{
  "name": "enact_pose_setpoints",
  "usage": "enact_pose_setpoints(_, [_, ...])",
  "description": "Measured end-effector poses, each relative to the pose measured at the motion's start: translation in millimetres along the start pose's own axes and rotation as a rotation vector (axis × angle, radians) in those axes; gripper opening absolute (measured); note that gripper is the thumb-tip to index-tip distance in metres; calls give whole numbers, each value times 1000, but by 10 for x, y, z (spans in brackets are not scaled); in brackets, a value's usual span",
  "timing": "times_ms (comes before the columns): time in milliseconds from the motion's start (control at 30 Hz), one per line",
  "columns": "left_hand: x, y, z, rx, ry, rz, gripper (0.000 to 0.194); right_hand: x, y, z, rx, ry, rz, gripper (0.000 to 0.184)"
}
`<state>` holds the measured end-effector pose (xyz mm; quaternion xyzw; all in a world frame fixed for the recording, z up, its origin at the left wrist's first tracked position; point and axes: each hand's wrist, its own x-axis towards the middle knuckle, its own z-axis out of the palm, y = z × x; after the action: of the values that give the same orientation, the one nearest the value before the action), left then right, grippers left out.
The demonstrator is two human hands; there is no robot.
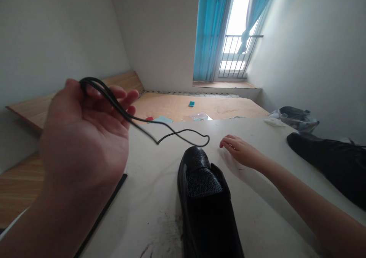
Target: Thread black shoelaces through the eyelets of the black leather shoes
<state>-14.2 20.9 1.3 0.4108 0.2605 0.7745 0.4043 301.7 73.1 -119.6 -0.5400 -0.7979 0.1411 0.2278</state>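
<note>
My left hand (94,136) is raised at the left, palm toward me, with a doubled black shoelace (113,100) between the thumb and the fingers. The lace's loose part trails to the right in loops, ending above the toe of a black leather shoe (204,181). That shoe stands toe away from me, its tongue showing and no lace visible in it. Right of the toe, my right hand (236,148) is low over the white table (154,208), fingers curled in, with nothing visible in them.
Another black shoe (323,159), with laces, lies at the right edge. Behind it are a grey-and-white bag (300,119) and a white tissue-like piece (274,122). Beyond the table, a wooden surface (171,101) holds a small teal item (191,103).
</note>
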Motion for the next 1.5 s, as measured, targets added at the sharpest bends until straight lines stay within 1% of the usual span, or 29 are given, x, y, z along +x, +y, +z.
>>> enact_pose_setpoints(33, [-15, -16, 38, 12, -4, 5, 41, 3, 6, 7, 9, 24, 5, 25])
enact_pose_setpoints(67, [-40, -40, 75, 39, -34, -22, 42, 0, -13, 10, 25, 52, 1, 24])
enact_pose_setpoints(100, [-74, -69, 107, 134, -78, -113, 44, -11, -60, 8, 48, 79, -13, 25])
enact_pose_setpoints(133, [-116, -103, 132, 237, -211, -175, 43, -31, -134, 1, 77, 104, -39, 25])
enact_pose_setpoints(167, [-167, -138, 147, 365, -382, -241, 41, -61, -233, -12, 108, 127, -72, 27])
enact_pose_setpoints(233, [-280, -207, 158, 716, -709, -289, 43, -146, -477, -49, 177, 162, -156, 31])
enact_pose_setpoints(300, [-389, -272, 157, 858, -887, -326, 39, -246, -728, -87, 255, 172, -270, 34])
enact_pose_setpoints(333, [-435, -302, 156, 948, -990, -320, 38, -290, -835, -101, 309, 160, -356, 34])
enact_pose_setpoints(400, [-499, -353, 154, 1013, -1141, -279, 34, -355, -990, -112, 350, 133, -485, 30])
enact_pose_setpoints(433, [-517, -372, 152, 1019, -1195, -253, 33, -373, -1035, -111, 359, 127, -520, 28])
enact_pose_setpoints(500, [-527, -393, 148, 983, -1250, -223, 30, -388, -1074, -101, 380, 125, -522, 23])
enact_pose_setpoints(600, [-512, -382, 142, 959, -1271, -221, 28, -404, -1082, -99, 484, 112, -475, 21])
enact_pose_setpoints(733, [-500, -363, 145, 946, -1246, -258, 25, -464, -1157, -114, 587, 88, -440, 25])
enact_pose_setpoints(900, [-524, -403, 155, 975, -1303, -167, 24, -493, -1259, -77, 576, 91, -318, 16])
enact_pose_setpoints(1000, [-536, -415, 158, 994, -1316, -140, 24, -473, -1246, -65, 638, 25, -244, 10])
enact_pose_setpoints(1067, [-540, -409, 161, 990, -1330, -125, 24, -460, -1223, -66, 666, -2, -252, 6])
enact_pose_setpoints(1167, [-546, -384, 175, 972, -1360, -82, 25, -455, -1194, -62, 652, 18, -299, 8])
enact_pose_setpoints(1233, [-548, -364, 185, 946, -1360, -55, 28, -451, -1177, -55, 718, 29, -281, 10])
enact_pose_setpoints(1267, [-545, -357, 188, 930, -1342, -52, 30, -444, -1166, -55, 810, 30, -246, 10])
enact_pose_setpoints(1333, [-523, -352, 184, 892, -1259, -54, 32, -411, -1133, -72, 1061, 38, -137, 13])
enact_pose_setpoints(1400, [-468, -363, 164, 813, -1092, -112, 30, -351, -1071, -119, 1253, 76, -26, 15])
enact_pose_setpoints(1433, [-427, -371, 150, 741, -973, -178, 30, -316, -1027, -153, 1268, 117, 17, 16])
enact_pose_setpoints(1467, [-379, -379, 133, 659, -840, -252, 30, -280, -974, -194, 1191, 175, 48, 18])
enact_pose_setpoints(1500, [-328, -383, 115, 583, -716, -323, 31, -248, -914, -239, 1048, 246, 69, 19])
